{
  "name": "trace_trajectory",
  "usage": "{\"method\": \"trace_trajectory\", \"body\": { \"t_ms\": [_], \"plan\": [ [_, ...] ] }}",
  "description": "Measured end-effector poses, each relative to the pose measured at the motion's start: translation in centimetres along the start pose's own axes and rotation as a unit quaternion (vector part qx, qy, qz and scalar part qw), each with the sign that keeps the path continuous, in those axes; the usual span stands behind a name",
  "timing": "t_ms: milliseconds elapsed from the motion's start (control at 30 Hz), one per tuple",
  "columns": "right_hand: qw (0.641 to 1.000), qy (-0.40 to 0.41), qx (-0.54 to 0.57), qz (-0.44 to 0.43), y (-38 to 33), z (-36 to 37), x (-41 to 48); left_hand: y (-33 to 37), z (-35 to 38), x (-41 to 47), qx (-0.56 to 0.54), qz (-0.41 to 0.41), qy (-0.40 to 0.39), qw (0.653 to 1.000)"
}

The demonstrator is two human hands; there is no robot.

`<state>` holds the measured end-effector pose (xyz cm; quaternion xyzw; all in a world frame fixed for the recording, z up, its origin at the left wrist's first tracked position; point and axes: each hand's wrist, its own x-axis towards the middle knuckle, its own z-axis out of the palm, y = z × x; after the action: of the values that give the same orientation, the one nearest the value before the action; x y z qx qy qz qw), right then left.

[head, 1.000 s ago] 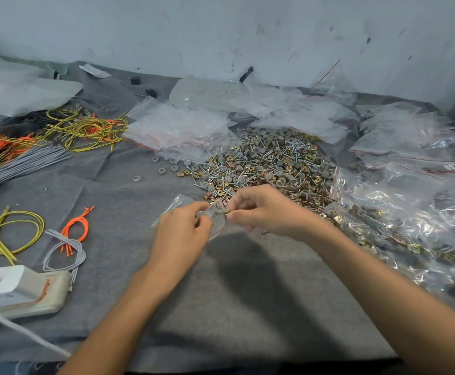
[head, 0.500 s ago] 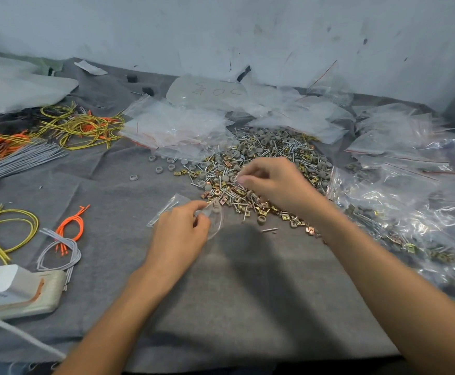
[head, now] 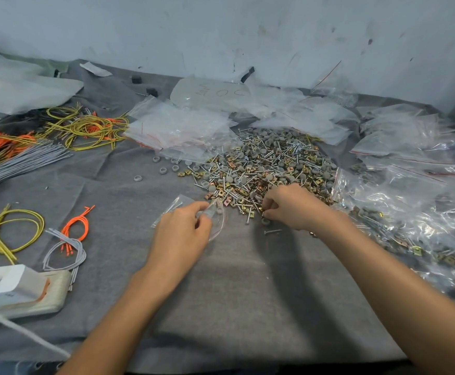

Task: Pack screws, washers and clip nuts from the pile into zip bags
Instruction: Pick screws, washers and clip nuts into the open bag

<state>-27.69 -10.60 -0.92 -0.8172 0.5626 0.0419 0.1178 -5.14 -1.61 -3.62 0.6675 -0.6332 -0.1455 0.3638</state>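
**Asker:** Where's the bag?

**Me:** The zip bag (head: 217, 216) is in my left hand (head: 180, 234). Thumb and fingers pinch it near the mouth, and its far end lies flat on the cloth-covered counter (head: 248, 293). It sits just beside the near-left edge of the pile (head: 269, 163). I can't make out what is inside it.

**Asker:** And the other hand?

**Me:** My right hand (head: 291, 207) is down on the near edge of the pile, fingers curled in among the bits. There's something brass at the fingertips, but I cannot tell whether I truly have it gripped.

**Asker:** What's in the heap?

**Me:** Silver screws (head: 250, 173), round grey washers (head: 280, 136) and brass clip nuts (head: 231, 165), all mixed together. One loose screw (head: 272, 232) lies on the counter just below my right hand.

**Asker:** Anything crowding you?

**Me:** Filled bags (head: 410, 226) press against the right side of the pile and spread along past my right forearm. Empty zip bags (head: 183, 128) overlap its far-left edge, and more lie behind it against the wall (head: 221, 31). A few stray washers (head: 164, 169) sit to the left of the pile.

**Asker:** Further out?

**Me:** Well to the left are a yellow wire loop (head: 15, 231), an orange wire bundle (head: 77, 223) and a grey wire bundle (head: 66, 247). A white device (head: 18, 290) sits near the counter's front edge.
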Motion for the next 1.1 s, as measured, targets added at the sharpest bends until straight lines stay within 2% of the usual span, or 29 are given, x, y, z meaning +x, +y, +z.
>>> {"method": "trace_trajectory", "body": {
  "t_ms": [100,167,233,267,300,367,433,500,633,667,700,733,800,833,867,933,1000,1033,1100],
  "plan": [
    [1.0,-0.017,0.003,-0.025,0.1,0.0,-0.2,0.0,-0.1,0.0,0.003,-0.008,-0.003,1.0],
    [0.999,0.0,0.023,-0.027,0.5,-0.1,-0.5,0.0,-0.2,-0.1,0.003,-0.01,-0.009,1.0],
    [0.992,0.035,0.121,-0.017,1.0,-0.3,-1.1,0.0,-0.2,0.0,0.006,-0.012,-0.013,1.0],
    [0.973,0.042,0.224,-0.019,1.1,-0.4,-1.4,0.0,-0.2,0.0,0.008,-0.014,-0.014,1.0],
    [0.938,0.035,0.344,-0.033,0.9,-0.5,-1.9,0.0,-0.1,0.1,0.007,-0.015,-0.013,1.0],
    [0.837,0.006,0.542,-0.075,0.3,-0.8,-2.9,0.0,-0.1,0.1,0.004,-0.016,-0.013,1.0],
    [0.76,-0.024,0.639,-0.112,-0.4,-0.9,-3.6,-0.1,0.0,0.1,0.007,-0.019,-0.013,1.0],
    [0.727,-0.038,0.671,-0.139,-1.1,-1.1,-4.0,-0.1,0.0,0.1,0.007,-0.02,-0.011,1.0],
    [0.705,-0.037,0.689,-0.163,-1.7,-1.5,-4.3,-0.1,0.1,0.1,0.006,-0.016,-0.004,1.0],
    [0.714,-0.034,0.681,-0.159,-1.7,-1.5,-4.3,-0.1,0.1,0.1,0.005,-0.013,-0.002,1.0],
    [0.743,-0.029,0.652,-0.146,-1.6,-1.6,-4.2,-0.1,0.1,0.1,0.005,-0.012,-0.002,1.0],
    [0.799,-0.018,0.588,-0.128,-1.5,-1.6,-4.0,0.0,0.0,0.1,0.005,-0.011,-0.003,1.0],
    [0.923,-0.018,0.369,-0.107,-1.0,-1.3,-3.6,0.0,-0.1,0.0,0.005,-0.012,-0.003,1.0],
    [0.952,-0.045,0.285,-0.108,-0.9,-1.0,-3.5,0.0,-0.2,0.0,0.004,-0.013,-0.002,1.0],
    [0.958,-0.082,0.251,-0.113,-0.8,-0.7,-3.6,0.0,-0.2,-0.1,0.002,-0.014,0.001,1.0],
    [0.939,-0.168,0.276,-0.118,-1.0,-0.3,-4.0,0.0,-0.2,-0.1,-0.003,-0.015,0.004,1.0],
    [0.937,-0.206,0.26,-0.114,-1.1,0.0,-4.1,0.0,-0.2,0.0,0.0,-0.014,0.0,1.0],
    [0.947,-0.185,0.241,-0.109,-1.0,0.2,-3.7,-0.1,-0.2,0.0,0.001,-0.012,-0.002,1.0],
    [0.976,-0.075,0.189,-0.079,-0.7,0.6,-2.7,-0.2,-0.2,-0.1,-0.001,-0.011,-0.006,1.0]
  ]
}}
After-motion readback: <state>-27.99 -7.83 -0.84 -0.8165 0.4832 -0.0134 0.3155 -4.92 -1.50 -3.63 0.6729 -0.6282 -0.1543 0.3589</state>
